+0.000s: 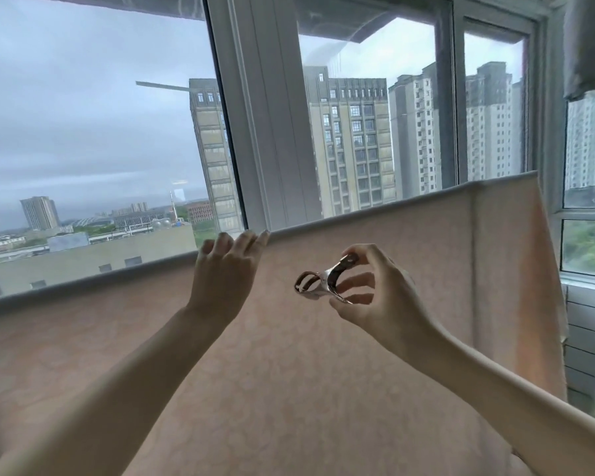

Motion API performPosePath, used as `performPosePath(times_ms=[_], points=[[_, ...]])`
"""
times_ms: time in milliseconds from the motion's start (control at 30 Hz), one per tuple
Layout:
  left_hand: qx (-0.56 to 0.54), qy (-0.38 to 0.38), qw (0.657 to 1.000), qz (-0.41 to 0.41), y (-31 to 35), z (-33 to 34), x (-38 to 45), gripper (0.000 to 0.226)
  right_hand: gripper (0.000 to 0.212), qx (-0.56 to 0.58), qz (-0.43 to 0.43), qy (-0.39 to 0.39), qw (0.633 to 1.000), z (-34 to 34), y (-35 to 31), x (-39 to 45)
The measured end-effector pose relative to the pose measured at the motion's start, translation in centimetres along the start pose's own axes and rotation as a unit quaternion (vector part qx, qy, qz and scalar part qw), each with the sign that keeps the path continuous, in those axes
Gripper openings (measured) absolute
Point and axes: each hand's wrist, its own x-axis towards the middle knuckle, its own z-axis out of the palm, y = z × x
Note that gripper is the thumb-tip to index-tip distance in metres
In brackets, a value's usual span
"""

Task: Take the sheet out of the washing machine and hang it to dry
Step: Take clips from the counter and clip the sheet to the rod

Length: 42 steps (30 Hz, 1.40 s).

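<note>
Metal, bright and curved, is pinched in the right hand point(368, 290): a clip point(323, 281) is held by its handle end between thumb and curled fingers, its ring-shaped jaws pointed left towards the fold of the sheet point(323, 355). Held this way, the handles can be squeezed and the jaws slid over the fold, so the grip is judged to be preparation for pinning. How far the jaws stand apart cannot be told.

The left hand point(225, 269) is raised beside it with its fingers loosely extended and nothing gripped; the fingertips point(262, 238) lie at the top edge of the sheet, though contact cannot be confirmed. It is judged to be placed there to steady the fold where the clip is to go.

The sheet, pale pink, is already draped over a rail point(83, 281) that runs along the window point(93, 132), its top edge rising from lower left to upper right and its right corner hanging free near the window frame. The rail itself is hidden under the cloth apart from a grey band along the top. Beyond the glass, tower blocks point(351, 146) are seen under a grey sky. Hanging is judged nearly finished, with fastening left.
</note>
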Motion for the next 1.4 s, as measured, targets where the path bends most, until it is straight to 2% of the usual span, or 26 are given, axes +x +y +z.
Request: performPosePath(times_ms=[200, 500, 800, 1000, 1133, 1267, 1400], points=[[0.005, 0.012, 1.000, 0.002, 3.9, 2.1, 3.1, 0.046, 0.051, 0.013, 0.021, 0.050, 0.998, -2.7, 3.6, 0.7], [-0.024, 0.022, 0.999, 0.039, 10.3, 6.0, 9.3, 0.041, 0.051, 0.003, 0.043, 0.068, 0.997, -6.2, 9.7, 4.1], [-0.024, 0.074, 0.994, 0.079, 17.3, 10.3, 15.4, 0.044, 0.055, -0.128, 0.000, 0.078, 0.989, -10.6, 15.3, 8.0], [-0.038, 0.055, 0.994, 0.081, 21.2, 11.6, 18.5, 0.041, 0.076, -0.253, -0.045, 0.022, 0.966, -14.6, 17.9, 8.5], [-0.042, 0.029, 0.996, 0.070, 23.4, 12.4, 20.5, 0.037, 0.067, -0.302, -0.087, 0.002, 0.949, -17.4, 19.5, 9.1], [-0.040, 0.004, 0.997, 0.060, 25.8, 13.1, 22.6, 0.032, 0.069, -0.313, -0.121, -0.014, 0.942, -20.7, 21.1, 9.9], [-0.034, -0.025, 0.998, 0.055, 28.7, 13.5, 24.9, 0.040, 0.064, -0.401, -0.157, -0.023, 0.902, -24.5, 22.6, 10.7]])
